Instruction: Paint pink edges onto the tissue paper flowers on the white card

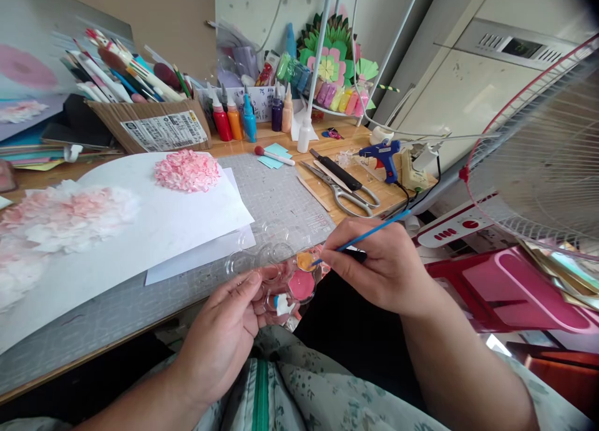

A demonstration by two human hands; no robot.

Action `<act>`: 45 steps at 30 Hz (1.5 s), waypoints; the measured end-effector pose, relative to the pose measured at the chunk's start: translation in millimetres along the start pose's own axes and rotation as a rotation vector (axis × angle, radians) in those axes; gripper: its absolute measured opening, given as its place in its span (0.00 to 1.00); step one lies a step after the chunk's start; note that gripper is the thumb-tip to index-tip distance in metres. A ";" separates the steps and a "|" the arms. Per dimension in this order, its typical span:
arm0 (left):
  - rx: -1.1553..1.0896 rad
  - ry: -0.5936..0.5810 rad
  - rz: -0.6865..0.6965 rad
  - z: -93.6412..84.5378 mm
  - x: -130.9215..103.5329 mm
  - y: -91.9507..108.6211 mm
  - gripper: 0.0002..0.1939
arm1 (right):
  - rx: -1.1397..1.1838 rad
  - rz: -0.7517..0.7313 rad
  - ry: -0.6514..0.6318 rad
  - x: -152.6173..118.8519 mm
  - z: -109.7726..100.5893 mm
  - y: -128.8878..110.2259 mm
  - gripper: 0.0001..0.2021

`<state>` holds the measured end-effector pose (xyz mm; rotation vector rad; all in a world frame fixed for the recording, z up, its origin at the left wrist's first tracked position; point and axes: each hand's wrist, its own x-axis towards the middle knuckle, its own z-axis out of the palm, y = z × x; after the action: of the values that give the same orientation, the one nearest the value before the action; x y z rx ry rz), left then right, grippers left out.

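Observation:
My left hand (pixel 234 325) grips a clear plastic paint palette (pixel 276 254) by its left side, over the table's front edge. Its round wells hold orange-yellow paint (pixel 305 261), pink paint (pixel 302 284) and some white and blue paint (pixel 283 304). Pinched in my right hand (pixel 374 262) is a thin blue brush (pixel 374 229), its tip at the orange-yellow well. On white paper (pixel 187 222) to the left lie a pink ruffled flower (pixel 187 170) and larger pale pink and white ones (pixel 79 216).
A grey cutting mat (pixel 276 194) covers the table. Scissors (pixel 349 197), a blue glue gun (pixel 384 159) and a white bottle (pixel 304 135) stand or lie behind it. A cardboard box (pixel 150 122) holds brushes at back left. A fan (pixel 538 150) is at the right.

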<state>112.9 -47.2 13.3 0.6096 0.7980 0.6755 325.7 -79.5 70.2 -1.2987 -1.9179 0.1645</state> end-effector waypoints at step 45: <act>-0.014 -0.016 -0.003 -0.9 -1.4 -1.5 0.12 | 0.000 -0.029 0.000 1.5 -1.7 2.3 0.06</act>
<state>111.9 -48.9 12.4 0.6007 0.7784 0.6724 328.2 -77.6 71.0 -1.2703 -1.9361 0.1497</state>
